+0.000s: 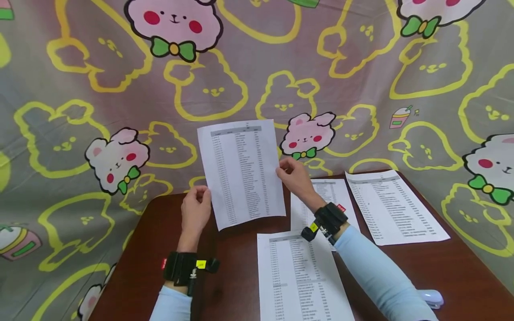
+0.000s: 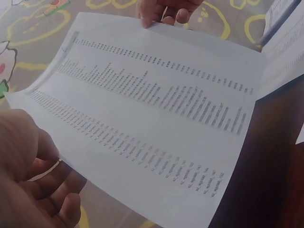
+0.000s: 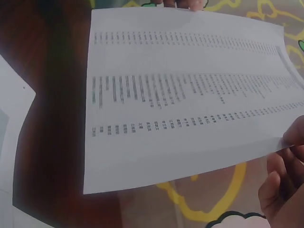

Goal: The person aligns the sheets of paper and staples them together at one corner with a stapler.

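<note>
A printed sheet of paper (image 1: 242, 174) is held up in the air above the far part of the table, its text columns facing the head camera. My left hand (image 1: 195, 211) pinches its left edge between thumb and fingers. On the opposite edge, a little higher, my right hand (image 1: 296, 178) pinches it the same way. The left wrist view shows the left thumb on top of the paper (image 2: 142, 109), which bows slightly. In the right wrist view the right hand (image 3: 285, 175) grips the edge near the header end.
Three more printed sheets lie on the dark brown table (image 1: 229, 276): a near sheet (image 1: 301, 285), a partly covered middle sheet (image 1: 341, 200) and a far right sheet (image 1: 395, 209). A pale lavender object (image 1: 431, 298), perhaps a stapler, sits beside the right forearm. A patterned curtain (image 1: 353, 89) hangs behind.
</note>
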The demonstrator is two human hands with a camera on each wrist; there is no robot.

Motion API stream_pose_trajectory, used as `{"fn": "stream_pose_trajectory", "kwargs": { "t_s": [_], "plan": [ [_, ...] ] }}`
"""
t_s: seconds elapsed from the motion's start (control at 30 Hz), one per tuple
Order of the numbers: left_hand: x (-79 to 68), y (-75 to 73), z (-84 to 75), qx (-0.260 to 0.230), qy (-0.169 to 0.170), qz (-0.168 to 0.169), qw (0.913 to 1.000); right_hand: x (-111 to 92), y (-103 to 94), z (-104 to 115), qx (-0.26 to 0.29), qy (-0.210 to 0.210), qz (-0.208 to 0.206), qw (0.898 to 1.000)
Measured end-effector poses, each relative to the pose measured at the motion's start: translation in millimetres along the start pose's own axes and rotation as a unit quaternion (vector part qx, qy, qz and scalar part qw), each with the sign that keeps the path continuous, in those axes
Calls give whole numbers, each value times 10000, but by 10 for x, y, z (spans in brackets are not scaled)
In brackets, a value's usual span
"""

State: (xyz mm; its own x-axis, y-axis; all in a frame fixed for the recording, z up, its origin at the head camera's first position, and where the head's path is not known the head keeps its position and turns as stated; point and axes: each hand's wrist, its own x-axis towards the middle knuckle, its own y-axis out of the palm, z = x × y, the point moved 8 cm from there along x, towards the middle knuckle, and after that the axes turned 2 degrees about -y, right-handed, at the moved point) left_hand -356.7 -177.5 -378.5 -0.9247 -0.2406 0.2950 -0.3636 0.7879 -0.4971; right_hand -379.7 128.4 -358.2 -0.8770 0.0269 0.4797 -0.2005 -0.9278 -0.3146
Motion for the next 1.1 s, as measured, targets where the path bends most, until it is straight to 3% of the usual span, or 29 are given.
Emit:
{"fn": "stream_pose_trajectory", "kwargs": {
  "t_s": [0.17, 0.27, 0.47, 0.7, 1.1],
  "plan": [
    [-33, -27, -24, 196, 2, -24, 9998, -60, -43, 60, -258, -272, -79, 9993],
    [-51, 10, -23, 142, 25, 133, 9998, -98, -72, 62, -315, -329, -54, 9989],
    [-66, 94, -51, -27, 22, 445, 9990, -154, -237, -8, -147, 38, -141, 9998],
    [-75, 155, -69, 229, -72, 862, 9960, -183, -372, -35, -96, 200, -129, 9997],
    [-125, 249, -198, 446, -85, 1079, 9931, -309, -525, -103, -191, 538, 86, 9983]
  ]
}}
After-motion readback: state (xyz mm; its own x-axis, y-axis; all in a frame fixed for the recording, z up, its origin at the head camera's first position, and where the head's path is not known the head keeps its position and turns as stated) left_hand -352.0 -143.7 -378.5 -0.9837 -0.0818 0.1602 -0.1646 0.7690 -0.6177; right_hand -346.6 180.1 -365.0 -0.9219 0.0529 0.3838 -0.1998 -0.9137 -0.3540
